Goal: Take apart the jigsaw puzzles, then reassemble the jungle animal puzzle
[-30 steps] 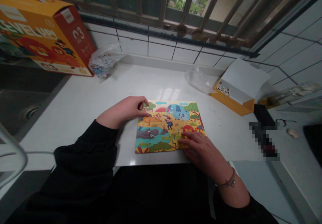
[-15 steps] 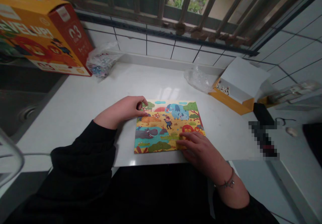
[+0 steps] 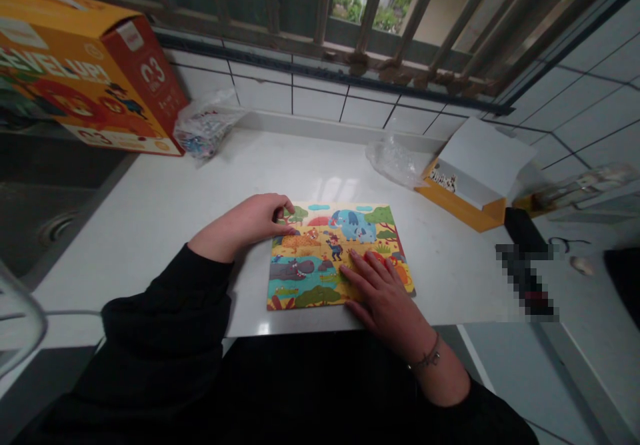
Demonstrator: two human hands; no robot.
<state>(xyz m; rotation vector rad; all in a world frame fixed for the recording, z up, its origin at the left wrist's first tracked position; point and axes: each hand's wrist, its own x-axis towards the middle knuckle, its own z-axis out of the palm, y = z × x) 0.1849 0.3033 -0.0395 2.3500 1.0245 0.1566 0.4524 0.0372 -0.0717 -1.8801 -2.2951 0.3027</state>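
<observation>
A jigsaw puzzle (image 3: 305,248) with a cartoon safari picture lies flat on the white counter, its pieces joined. An elephant, a hippo, a leopard and a figure in a hat show on it. My left hand (image 3: 255,221) rests at its upper left edge, thumb and index finger curved and apart, with nothing seen between them. On the lower right of the picture, my right hand (image 3: 383,291) lies with fingers spread, covering part of the lions. A bracelet (image 3: 425,359) circles my right wrist.
An orange carton (image 3: 90,71) stands at the back left beside a clear bag (image 3: 205,125) of small pieces. Crumpled clear plastic (image 3: 393,158) and an open orange-and-white box (image 3: 470,171) sit at the back right. A sink (image 3: 55,225) is on the left; window bars rise behind.
My right hand has moved left and flattened onto the puzzle with its fingers more spread. More of the puzzle's right edge shows. My left hand has stayed almost still.
</observation>
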